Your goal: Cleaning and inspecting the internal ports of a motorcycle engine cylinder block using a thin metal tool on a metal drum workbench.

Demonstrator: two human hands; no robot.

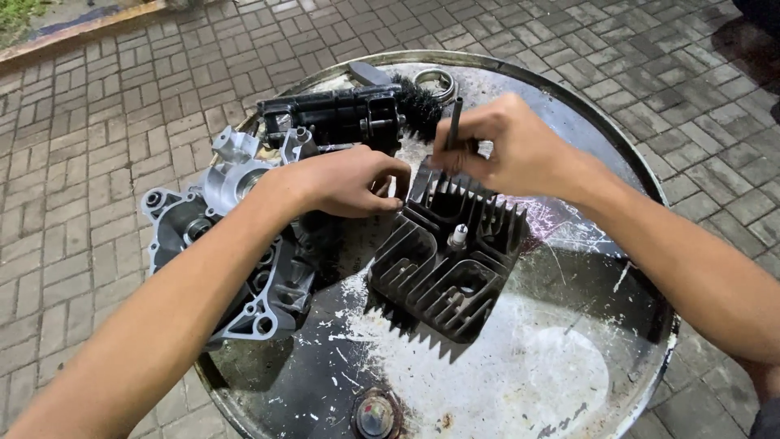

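Both hands at a finned cylinder head on a drum-top table

The finned cylinder head [447,264] sits tilted mid-drum [569,374], its white spark plug [459,236] standing up (a slip of the tool could chip it, or the unclamped head could skid on the slick metal). The left hand [345,183] curls at its upper edge; I cannot tell what it grips. The right hand [508,150] is pinched closed on a thin dark tool [453,122], wrist raised. Beyond lie a grey crankcase [215,236] and black brush [418,106].
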